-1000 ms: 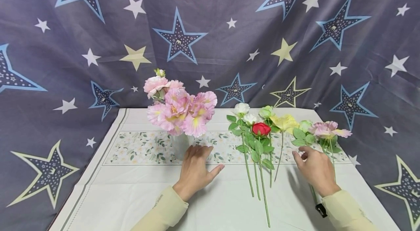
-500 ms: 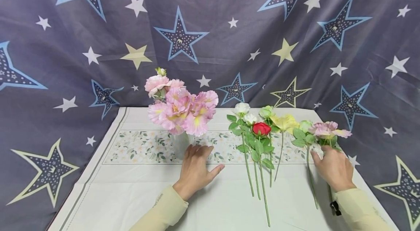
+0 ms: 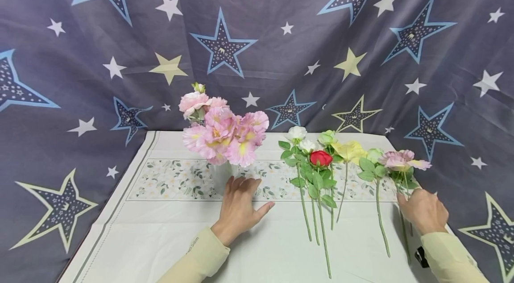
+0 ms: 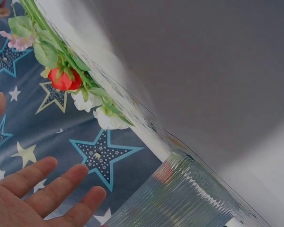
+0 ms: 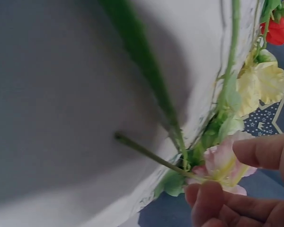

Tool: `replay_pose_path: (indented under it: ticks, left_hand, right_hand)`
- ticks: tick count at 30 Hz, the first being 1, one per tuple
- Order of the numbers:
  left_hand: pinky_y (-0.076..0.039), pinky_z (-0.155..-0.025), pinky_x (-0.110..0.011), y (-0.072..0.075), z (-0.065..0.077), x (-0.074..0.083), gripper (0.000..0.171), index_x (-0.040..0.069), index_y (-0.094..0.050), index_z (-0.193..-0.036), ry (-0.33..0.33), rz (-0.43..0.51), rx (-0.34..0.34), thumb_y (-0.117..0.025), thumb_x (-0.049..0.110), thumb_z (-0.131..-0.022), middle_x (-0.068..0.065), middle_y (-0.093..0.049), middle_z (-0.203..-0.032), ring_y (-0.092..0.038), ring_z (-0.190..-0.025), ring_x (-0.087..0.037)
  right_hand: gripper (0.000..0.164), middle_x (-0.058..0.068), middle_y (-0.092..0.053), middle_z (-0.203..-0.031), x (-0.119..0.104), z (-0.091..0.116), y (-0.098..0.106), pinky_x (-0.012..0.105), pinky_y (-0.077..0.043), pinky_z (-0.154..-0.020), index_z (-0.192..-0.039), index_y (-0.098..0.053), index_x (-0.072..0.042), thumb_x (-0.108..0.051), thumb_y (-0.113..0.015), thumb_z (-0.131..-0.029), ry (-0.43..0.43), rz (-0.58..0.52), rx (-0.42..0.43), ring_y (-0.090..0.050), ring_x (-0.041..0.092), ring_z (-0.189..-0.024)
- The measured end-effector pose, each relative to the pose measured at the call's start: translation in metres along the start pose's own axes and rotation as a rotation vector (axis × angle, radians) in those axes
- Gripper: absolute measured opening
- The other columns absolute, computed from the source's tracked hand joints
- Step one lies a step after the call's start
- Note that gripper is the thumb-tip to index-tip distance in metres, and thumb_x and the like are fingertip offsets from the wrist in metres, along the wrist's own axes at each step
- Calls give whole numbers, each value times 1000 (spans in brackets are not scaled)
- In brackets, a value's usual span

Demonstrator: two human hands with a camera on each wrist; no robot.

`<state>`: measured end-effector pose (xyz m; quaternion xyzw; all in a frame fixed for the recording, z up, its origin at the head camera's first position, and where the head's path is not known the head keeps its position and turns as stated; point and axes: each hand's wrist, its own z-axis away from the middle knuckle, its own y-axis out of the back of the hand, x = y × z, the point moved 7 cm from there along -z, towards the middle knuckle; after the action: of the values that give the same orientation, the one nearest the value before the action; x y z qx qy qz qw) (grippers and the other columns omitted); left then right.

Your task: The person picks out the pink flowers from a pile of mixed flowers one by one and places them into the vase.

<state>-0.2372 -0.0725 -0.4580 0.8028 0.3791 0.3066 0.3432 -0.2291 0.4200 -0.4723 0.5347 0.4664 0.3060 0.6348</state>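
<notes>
A ribbed clear vase (image 3: pixel 218 178) stands left of centre with pink flowers (image 3: pixel 229 135) in it. My left hand (image 3: pixel 240 207) is beside it, fingers spread and fairly straight; in the left wrist view the fingers are apart from the vase (image 4: pixel 180 194). At the table's right side my right hand (image 3: pixel 424 211) is by the stem of a mauve-pink flower (image 3: pixel 401 160). In the right wrist view the thumb and bent fingers are apart, and the stem (image 5: pixel 146 152) ends in the mauve-pink flower (image 5: pixel 222 163) close to the fingertips. Whether they touch it I cannot tell.
Between the hands lie a red rose (image 3: pixel 320 158), white roses (image 3: pixel 296 133), a yellow flower (image 3: pixel 350 151) and green roses (image 3: pixel 374 155), stems towards me. A black object (image 3: pixel 420 257) shows under the right sleeve. A star-patterned curtain (image 3: pixel 257 51) hangs behind the white tablecloth (image 3: pixel 160 238).
My right hand has moved right, from beside the green rose to the mauve-pink flower's stem, and lower in view. The left hand stays by the vase. The flowers lie as before.
</notes>
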Motion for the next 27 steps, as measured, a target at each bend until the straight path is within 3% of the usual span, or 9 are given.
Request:
replay_pose_path:
  ticks: [9, 18, 27]
  left_hand:
    - [-35, -112, -63, -1, 1, 0, 69, 10, -69, -126, 2, -5, -3, -80, 60, -79, -8, -72, -116, -61, -116, -38]
    - [-42, -105, -56, 1, 0, 2, 69, 10, -70, -123, -20, -3, 34, -82, 59, -77, -7, -72, -112, -62, -111, -35]
    - [-42, -105, -55, -1, 1, 2, 68, 10, -70, -123, -13, -13, 24, -81, 60, -78, -8, -72, -114, -62, -111, -33]
  right_hand:
    - [34, 41, -60, -85, 9, -3, -13, 57, -49, -54, -81, -65, 8, -23, -57, -94, -53, 7, -61, -62, 54, -74]
    - [32, 44, -60, -92, 18, -7, -17, 60, -50, -58, -88, -63, 14, -17, -59, -90, -52, 0, -53, -62, 59, -80]
    - [24, 40, -62, -85, 22, -7, -20, 58, -49, -55, -78, -65, 8, -12, -55, -89, -46, -31, -53, -62, 56, -75]
